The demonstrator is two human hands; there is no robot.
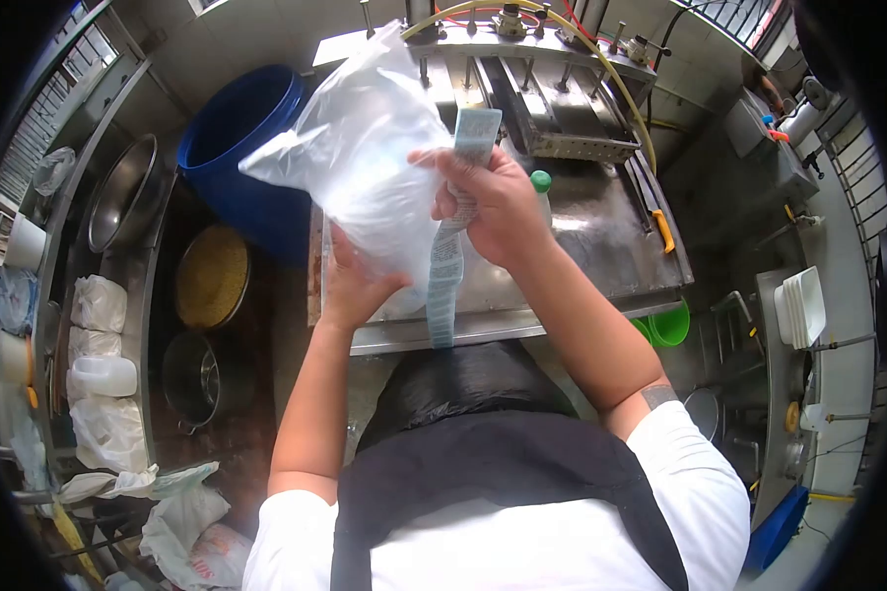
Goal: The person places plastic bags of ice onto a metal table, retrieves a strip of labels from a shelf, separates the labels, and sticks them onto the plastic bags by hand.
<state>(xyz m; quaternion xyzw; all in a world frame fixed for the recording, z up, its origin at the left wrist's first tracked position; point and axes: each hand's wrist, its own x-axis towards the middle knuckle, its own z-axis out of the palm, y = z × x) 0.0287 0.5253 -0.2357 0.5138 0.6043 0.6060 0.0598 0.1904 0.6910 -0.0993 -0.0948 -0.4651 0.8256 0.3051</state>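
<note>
A clear plastic bag, puffed and creased, stands up above the front of a steel work table. My left hand holds it low on its left side, thumb spread across the front and fingers partly hidden by the film. Pinched in my right hand is a long strip of pale blue printed labels; its short end sticks up above the fingers and the rest hangs past the table's front edge. My right fingertips reach the bag's right side. Behind that hand shows a green-capped bottle, mostly hidden.
A metal press with hoses stands at the table's back. An orange-handled knife lies at the right. A blue barrel and a pan of yellowish contents are left. Shelves with wrapped packs line the left side.
</note>
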